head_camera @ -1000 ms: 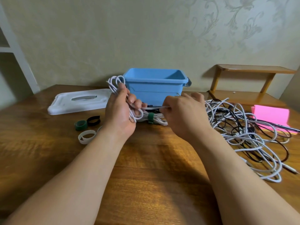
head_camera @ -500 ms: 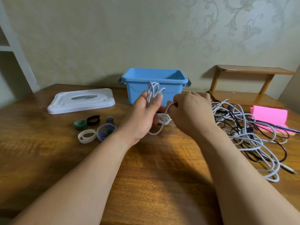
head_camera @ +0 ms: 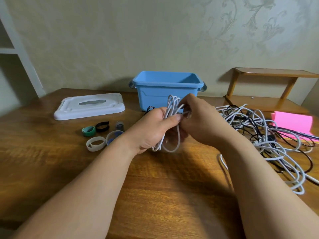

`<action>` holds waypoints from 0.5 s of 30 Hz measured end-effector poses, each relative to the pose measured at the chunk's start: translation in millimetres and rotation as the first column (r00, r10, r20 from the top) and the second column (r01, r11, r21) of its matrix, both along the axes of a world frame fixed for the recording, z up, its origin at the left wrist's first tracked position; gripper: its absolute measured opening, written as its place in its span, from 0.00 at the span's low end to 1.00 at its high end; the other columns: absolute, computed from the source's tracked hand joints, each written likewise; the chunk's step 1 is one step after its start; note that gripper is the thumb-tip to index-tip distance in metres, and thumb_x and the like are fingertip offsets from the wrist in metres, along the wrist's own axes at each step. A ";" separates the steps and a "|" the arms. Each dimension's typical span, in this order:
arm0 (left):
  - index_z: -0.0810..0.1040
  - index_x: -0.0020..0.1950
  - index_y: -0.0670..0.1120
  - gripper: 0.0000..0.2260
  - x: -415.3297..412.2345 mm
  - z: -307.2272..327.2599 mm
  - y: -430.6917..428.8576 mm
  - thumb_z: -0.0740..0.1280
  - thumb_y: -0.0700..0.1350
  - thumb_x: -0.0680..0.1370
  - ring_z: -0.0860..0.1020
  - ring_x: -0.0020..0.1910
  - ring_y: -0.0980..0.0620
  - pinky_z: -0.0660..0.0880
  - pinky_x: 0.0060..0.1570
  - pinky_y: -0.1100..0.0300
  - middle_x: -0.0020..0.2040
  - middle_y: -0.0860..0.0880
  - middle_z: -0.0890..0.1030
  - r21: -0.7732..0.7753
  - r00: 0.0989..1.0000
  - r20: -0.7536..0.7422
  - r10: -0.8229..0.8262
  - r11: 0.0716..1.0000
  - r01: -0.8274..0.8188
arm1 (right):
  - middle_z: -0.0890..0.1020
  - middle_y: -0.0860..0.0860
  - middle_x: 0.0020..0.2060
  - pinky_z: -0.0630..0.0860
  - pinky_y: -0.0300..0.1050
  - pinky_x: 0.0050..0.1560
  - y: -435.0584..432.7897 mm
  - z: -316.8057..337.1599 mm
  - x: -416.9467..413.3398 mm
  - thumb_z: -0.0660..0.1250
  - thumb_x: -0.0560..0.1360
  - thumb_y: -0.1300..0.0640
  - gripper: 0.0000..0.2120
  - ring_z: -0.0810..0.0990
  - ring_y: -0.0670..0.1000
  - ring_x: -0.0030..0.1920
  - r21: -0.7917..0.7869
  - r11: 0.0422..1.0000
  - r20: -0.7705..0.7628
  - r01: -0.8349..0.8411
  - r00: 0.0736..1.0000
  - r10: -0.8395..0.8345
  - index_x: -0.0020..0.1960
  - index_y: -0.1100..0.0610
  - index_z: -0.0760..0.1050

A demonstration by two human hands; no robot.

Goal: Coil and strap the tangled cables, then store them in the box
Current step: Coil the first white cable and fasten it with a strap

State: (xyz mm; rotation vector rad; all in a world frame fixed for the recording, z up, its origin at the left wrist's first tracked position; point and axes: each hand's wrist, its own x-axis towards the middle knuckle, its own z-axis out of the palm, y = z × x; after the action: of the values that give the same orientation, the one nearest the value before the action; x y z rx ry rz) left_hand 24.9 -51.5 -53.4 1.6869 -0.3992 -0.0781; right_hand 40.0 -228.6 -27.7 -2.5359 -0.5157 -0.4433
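Note:
My left hand point(head_camera: 152, 130) grips a coiled white cable point(head_camera: 172, 107) upright above the table, loops sticking out above and below the fist. My right hand point(head_camera: 202, 121) pinches the same cable's loose end against the coil. The open blue box point(head_camera: 166, 93) stands just behind both hands. A tangled pile of white and black cables point(head_camera: 265, 135) lies on the table to the right. Several rolled straps sit to the left: a green strap point(head_camera: 88, 131), a black strap point(head_camera: 102, 126), a white strap point(head_camera: 95, 143) and a bluish strap point(head_camera: 114, 137).
The box's white lid point(head_camera: 89, 106) lies flat at the back left. A pink notepad point(head_camera: 293, 124) rests at the right edge beside a wooden shelf point(head_camera: 269, 90). A wall closes off the back of the wooden table point(head_camera: 155, 195).
The left hand has carried the coil from the left of the box to the centre and turned it upright. The right hand has closed in against it. More straps are uncovered on the left.

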 end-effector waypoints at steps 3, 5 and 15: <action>0.80 0.57 0.40 0.07 7.5 1.8 7.7 0.65 0.42 0.86 0.86 0.47 0.41 0.83 0.55 0.49 0.40 0.43 0.85 -0.027 0.996 0.000 0.093 0.995 -0.093 | 0.82 0.44 0.51 0.75 0.61 0.63 -12.3 2.8 1.9 0.70 0.76 0.52 0.15 0.80 0.52 0.55 0.035 0.999 0.001 0.024 1.000 -0.024 0.61 0.48 0.75; 0.79 0.57 0.40 0.05 8.3 3.2 9.5 0.65 0.40 0.86 0.85 0.44 0.41 0.83 0.48 0.53 0.36 0.45 0.82 -0.122 0.995 -0.060 0.083 0.988 -0.090 | 0.83 0.44 0.50 0.76 0.61 0.64 -14.5 1.5 3.3 0.69 0.75 0.54 0.14 0.81 0.52 0.55 0.046 0.998 0.039 0.030 0.999 -0.032 0.61 0.48 0.78; 0.77 0.51 0.36 0.08 -0.8 0.4 1.7 0.59 0.33 0.85 0.85 0.42 0.39 0.84 0.44 0.47 0.39 0.39 0.83 0.006 0.987 -0.129 -0.094 0.995 0.096 | 0.86 0.47 0.51 0.80 0.55 0.54 -1.4 -2.1 -2.2 0.71 0.74 0.60 0.14 0.83 0.52 0.53 0.083 0.995 0.114 -0.053 0.993 0.043 0.59 0.51 0.80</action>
State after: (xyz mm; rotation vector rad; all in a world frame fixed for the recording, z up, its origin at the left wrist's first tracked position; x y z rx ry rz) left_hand 24.2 -49.8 -53.0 1.6638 -0.3826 -0.2585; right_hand 37.8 -230.0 -29.8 -2.4217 -0.5854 -0.5797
